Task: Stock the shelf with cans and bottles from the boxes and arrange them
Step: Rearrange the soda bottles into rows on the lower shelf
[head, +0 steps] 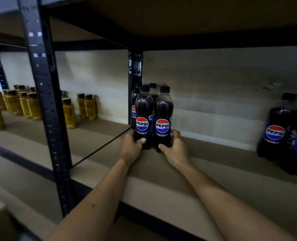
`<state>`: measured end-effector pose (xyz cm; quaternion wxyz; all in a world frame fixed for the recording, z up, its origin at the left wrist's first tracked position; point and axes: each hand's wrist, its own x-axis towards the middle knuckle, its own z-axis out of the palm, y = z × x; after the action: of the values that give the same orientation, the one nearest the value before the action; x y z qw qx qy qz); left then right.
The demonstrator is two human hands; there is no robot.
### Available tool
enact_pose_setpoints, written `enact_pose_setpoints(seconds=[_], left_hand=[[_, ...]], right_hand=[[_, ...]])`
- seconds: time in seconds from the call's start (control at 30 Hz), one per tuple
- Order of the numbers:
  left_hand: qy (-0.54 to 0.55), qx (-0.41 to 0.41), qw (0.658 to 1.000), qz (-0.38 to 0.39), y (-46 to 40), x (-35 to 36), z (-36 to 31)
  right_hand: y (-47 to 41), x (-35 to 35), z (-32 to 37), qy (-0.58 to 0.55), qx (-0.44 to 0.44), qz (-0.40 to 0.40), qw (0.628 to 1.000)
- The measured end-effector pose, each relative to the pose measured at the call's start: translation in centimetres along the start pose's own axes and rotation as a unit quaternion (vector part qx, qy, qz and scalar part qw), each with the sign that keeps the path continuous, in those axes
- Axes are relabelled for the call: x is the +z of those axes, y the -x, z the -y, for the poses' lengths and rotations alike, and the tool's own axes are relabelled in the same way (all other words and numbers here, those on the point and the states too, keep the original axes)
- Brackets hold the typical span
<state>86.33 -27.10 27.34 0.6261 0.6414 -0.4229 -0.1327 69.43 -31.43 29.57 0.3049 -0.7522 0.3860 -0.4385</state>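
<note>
Two small Pepsi Zero Sugar bottles stand side by side near the back left corner of the shelf board (214, 171). My left hand (131, 146) grips the base of the left bottle (143, 115). My right hand (176, 146) grips the base of the right bottle (163, 117). Both labels face me and both bottles stand upright. Two more Pepsi bottles (152, 91) stand right behind them against the back wall, partly hidden.
Larger Pepsi bottles (280, 129) stand at the right end of the same shelf. Several yellow bottles with dark caps (31, 105) fill the neighbouring bay on the left. A black metal upright (45, 101) stands at the front between the bays.
</note>
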Motion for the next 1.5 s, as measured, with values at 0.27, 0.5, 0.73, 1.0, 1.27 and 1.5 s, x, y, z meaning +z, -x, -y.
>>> enact_pose_setpoints(seconds=[0.27,0.5,0.73,1.0,1.27,1.5], left_hand=[[0.022,0.020,0.999,0.023,0.35,-0.72,-0.31],[0.029,0.025,0.999,0.014,0.40,-0.66,-0.37],[0.040,0.049,0.998,0.019,0.54,-0.60,-0.43],[0.025,0.046,0.998,0.031,0.17,-0.24,-0.15],[0.009,0.046,0.998,0.037,0.27,-0.35,-0.33],[-0.033,0.060,0.996,0.058,0.29,-0.10,-0.45]], right_hand=[[0.28,-0.38,0.13,0.016,-0.010,0.008,1.000],[0.26,-0.30,0.09,0.026,-0.024,0.024,0.999],[0.20,-0.22,0.01,0.028,-0.010,0.006,1.000],[0.05,-0.31,-0.20,0.029,-0.003,-0.012,1.000],[0.00,-0.29,-0.25,0.032,0.002,-0.017,0.999],[0.19,-0.64,-0.06,0.034,0.010,-0.032,0.999]])
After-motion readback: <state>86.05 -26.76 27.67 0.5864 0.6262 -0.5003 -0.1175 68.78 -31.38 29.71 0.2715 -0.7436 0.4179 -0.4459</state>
